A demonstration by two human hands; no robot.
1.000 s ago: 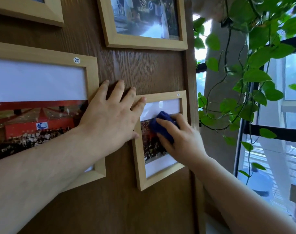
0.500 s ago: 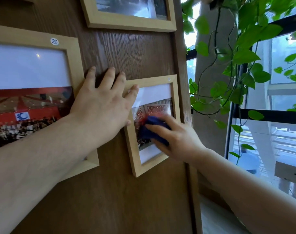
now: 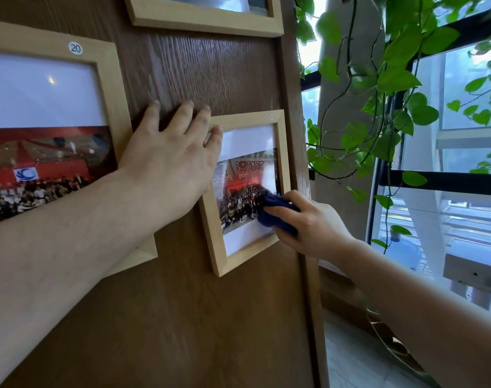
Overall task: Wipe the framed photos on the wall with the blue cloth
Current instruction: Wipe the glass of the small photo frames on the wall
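**Cloth at lower right of small frame**

Since the earlier frame, right hand (image 3: 311, 222) and blue cloth (image 3: 278, 212) shifted from the small frame's (image 3: 210, 228) centre to its lower right edge. Right fingers were curled, gripping the bunched cloth against the glass. Left hand (image 3: 168, 163) lay flat, fingers spread, on the wall (image 3: 182, 303) across the frame's upper left corner. Frame 20 (image 3: 110, 79) hung left of it; a third frame (image 3: 205, 22) above. Vine (image 3: 392, 79) hung to the right.

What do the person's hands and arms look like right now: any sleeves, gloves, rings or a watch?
Both hands are bare: no gloves or rings show on the left hand or the right hand. Both forearms are uncovered as far as the view reaches, with no sleeve, watch or bracelet in sight.
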